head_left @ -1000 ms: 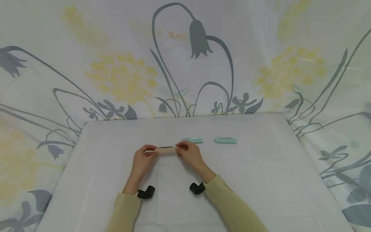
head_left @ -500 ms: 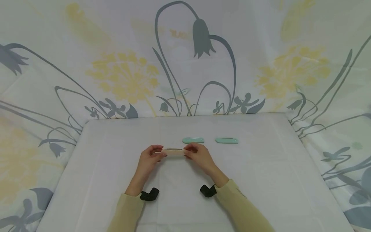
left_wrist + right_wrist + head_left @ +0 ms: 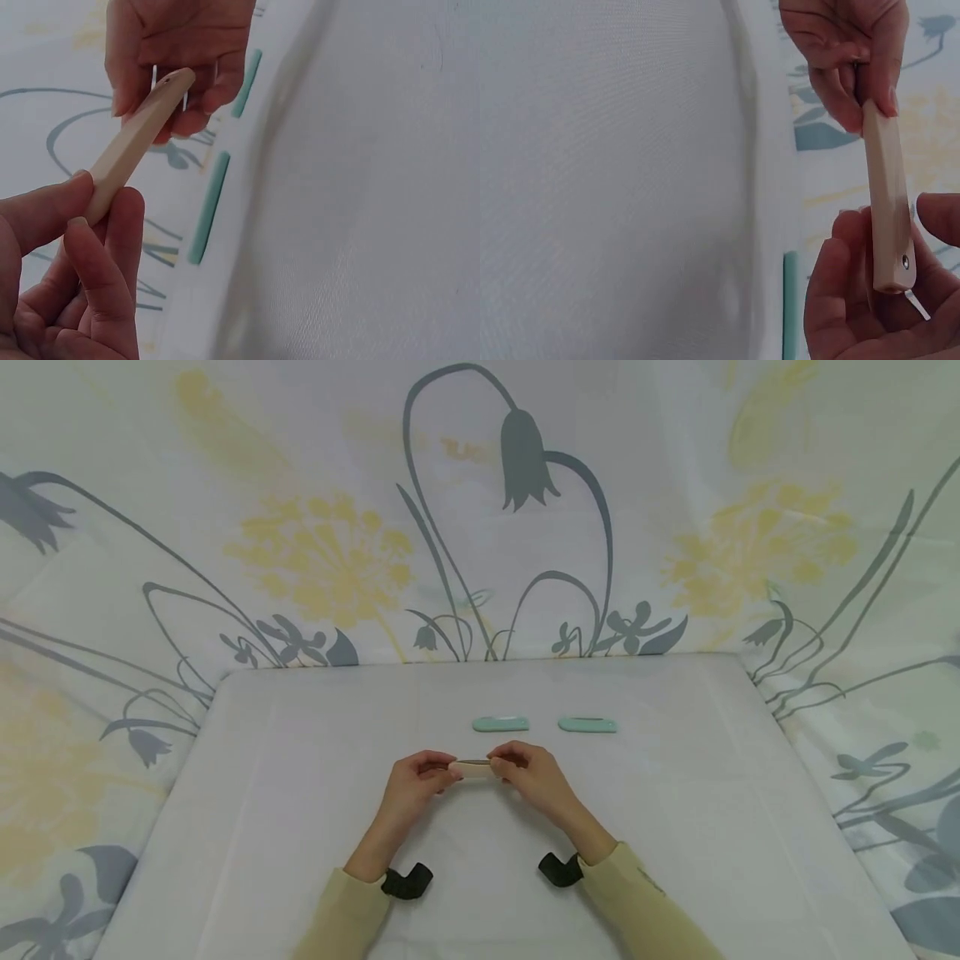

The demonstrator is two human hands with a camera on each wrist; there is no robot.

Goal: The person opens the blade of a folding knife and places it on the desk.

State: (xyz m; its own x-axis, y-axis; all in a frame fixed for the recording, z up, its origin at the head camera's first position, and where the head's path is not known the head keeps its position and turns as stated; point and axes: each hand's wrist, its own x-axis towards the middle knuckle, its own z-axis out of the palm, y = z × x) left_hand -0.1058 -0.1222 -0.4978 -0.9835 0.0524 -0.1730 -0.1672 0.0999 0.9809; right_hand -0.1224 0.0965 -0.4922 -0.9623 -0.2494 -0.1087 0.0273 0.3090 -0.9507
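Observation:
A slim beige folding piece (image 3: 472,768) is held level above the white table (image 3: 300,793), one end in each hand. My left hand (image 3: 448,771) pinches its left end between thumb and fingers (image 3: 112,217). My right hand (image 3: 498,764) grips the other end, the one with the rivet (image 3: 905,261), where a thin pale sliver (image 3: 917,304) sticks out. In the left wrist view the beige piece (image 3: 135,142) runs up from my left hand (image 3: 86,217) to the right hand (image 3: 172,60). In the right wrist view the beige piece (image 3: 885,195) reaches from my right hand (image 3: 889,289) up to the left hand (image 3: 855,67).
Two mint-green pieces of similar shape (image 3: 500,724) (image 3: 587,725) lie side by side on the table just beyond the hands. A flower-printed cloth (image 3: 480,527) hangs behind and at both sides. Black wrist cameras (image 3: 406,882) (image 3: 559,869) sit on the beige sleeves.
Both hands have drawn the beige piece toward me and a little to the right, away from the mint pieces. The hands now sit closer together, so less of it shows.

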